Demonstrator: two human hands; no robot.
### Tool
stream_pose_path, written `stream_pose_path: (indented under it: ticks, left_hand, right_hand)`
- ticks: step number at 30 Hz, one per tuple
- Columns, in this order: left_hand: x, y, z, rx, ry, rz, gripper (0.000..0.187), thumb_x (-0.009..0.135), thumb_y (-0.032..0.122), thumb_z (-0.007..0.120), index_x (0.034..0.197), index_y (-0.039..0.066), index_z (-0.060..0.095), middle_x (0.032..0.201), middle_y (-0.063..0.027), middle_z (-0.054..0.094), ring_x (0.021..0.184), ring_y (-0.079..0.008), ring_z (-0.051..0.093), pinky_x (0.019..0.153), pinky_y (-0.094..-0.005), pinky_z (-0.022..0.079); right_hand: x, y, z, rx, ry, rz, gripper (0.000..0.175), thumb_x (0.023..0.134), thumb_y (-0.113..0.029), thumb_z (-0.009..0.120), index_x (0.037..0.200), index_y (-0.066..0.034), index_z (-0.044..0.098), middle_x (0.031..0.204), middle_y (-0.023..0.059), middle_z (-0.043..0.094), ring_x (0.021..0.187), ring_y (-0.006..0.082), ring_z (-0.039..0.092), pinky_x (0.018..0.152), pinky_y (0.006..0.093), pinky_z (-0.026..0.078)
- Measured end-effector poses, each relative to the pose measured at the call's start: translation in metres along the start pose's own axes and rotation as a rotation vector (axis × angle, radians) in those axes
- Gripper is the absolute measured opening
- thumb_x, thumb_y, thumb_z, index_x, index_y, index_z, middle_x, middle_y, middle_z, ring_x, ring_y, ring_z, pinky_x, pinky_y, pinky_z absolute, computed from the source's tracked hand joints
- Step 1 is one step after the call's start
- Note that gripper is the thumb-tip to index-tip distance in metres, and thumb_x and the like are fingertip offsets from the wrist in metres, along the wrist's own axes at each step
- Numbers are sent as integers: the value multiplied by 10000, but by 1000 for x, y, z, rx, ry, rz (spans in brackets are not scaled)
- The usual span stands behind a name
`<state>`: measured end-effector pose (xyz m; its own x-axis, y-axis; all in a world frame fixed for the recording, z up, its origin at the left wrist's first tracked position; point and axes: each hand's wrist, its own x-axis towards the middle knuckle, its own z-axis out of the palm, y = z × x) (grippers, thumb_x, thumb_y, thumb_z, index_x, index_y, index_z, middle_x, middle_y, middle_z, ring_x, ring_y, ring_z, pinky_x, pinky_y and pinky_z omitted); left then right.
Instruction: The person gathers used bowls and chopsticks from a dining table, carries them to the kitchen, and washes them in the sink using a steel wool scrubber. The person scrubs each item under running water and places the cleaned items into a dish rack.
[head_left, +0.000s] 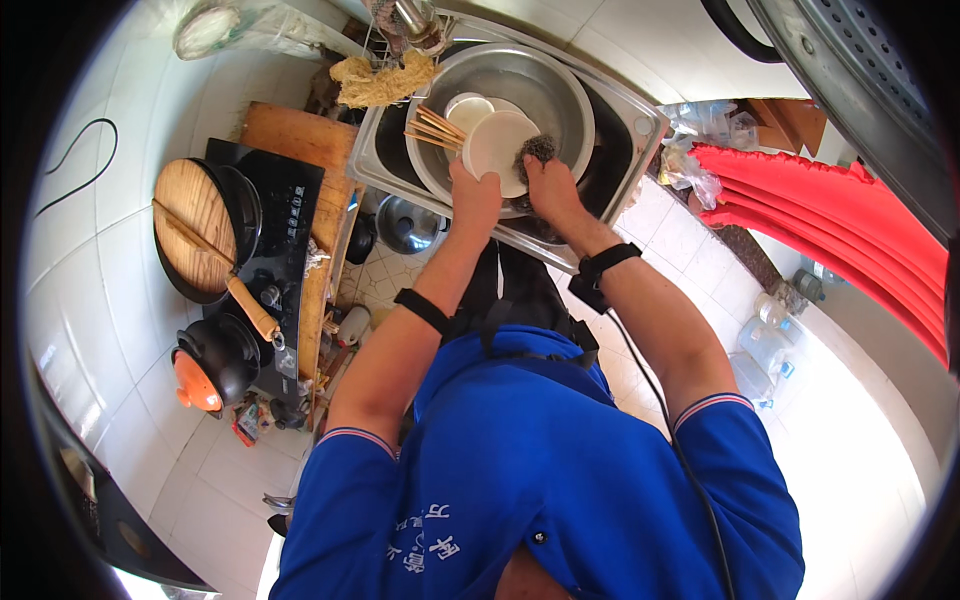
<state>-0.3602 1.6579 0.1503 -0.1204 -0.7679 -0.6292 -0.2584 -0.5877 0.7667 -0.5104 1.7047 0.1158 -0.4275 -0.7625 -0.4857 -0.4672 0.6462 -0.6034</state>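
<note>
My left hand (476, 201) grips the near left rim of a white bowl (504, 146), tilted over a wide metal basin (574, 82). In my right hand (551, 187) is a dark steel-wool scourer (537, 152), pressed against the bowl's right rim. Behind the held bowl, another white bowl (469, 110) sits in the basin, with a further pale dish partly hidden beside it. Several wooden chopsticks (435, 129) lean out over the left side. The basin rests in a stainless-steel sink (645, 124).
A tan fibrous scrubber (384, 79) hangs by the faucet (420, 26). Left, a black cooktop (289, 217) bears a pan with a wooden lid (191, 225) and a black pot with an orange lid (196, 381). A red curtain (832, 225) hangs right; plastic bottles (761, 349) stand below it.
</note>
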Motion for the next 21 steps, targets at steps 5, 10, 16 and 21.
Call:
stream_pose_path:
  ticks: [5,10,16,21]
  left_hand:
    - [19,-10,-18,6,-218,-107,514,906,95,549,1384,-51,430,1273,-228,599,1071,-292,685,770,-383,649]
    - [20,-14,-11,126,-115,47,490,903,99,563,1340,-93,451,1249,-250,613,1008,-301,705,715,-366,637]
    - [13,-30,-9,-12,-229,-122,494,910,110,550,1367,-62,472,1227,-221,638,1015,-281,704,734,-371,636]
    - [26,-35,-16,150,-212,-20,519,908,103,553,1384,-68,441,1240,-236,631,1024,-287,703,737,-373,635]
  right_hand:
    - [11,3,-24,-275,-64,-361,515,1076,-409,496,993,63,683,946,330,698,902,530,669,788,556,535]
    - [3,4,-11,-114,22,-107,553,1075,-424,495,955,78,696,934,326,698,940,524,666,814,569,526]
    - [12,21,-19,-548,-37,-450,353,1094,-280,454,1126,-52,722,908,240,708,847,426,719,715,524,586]
    - [-3,26,-10,-238,-37,-256,459,1083,-381,475,1068,20,696,942,298,704,936,482,683,801,552,544]
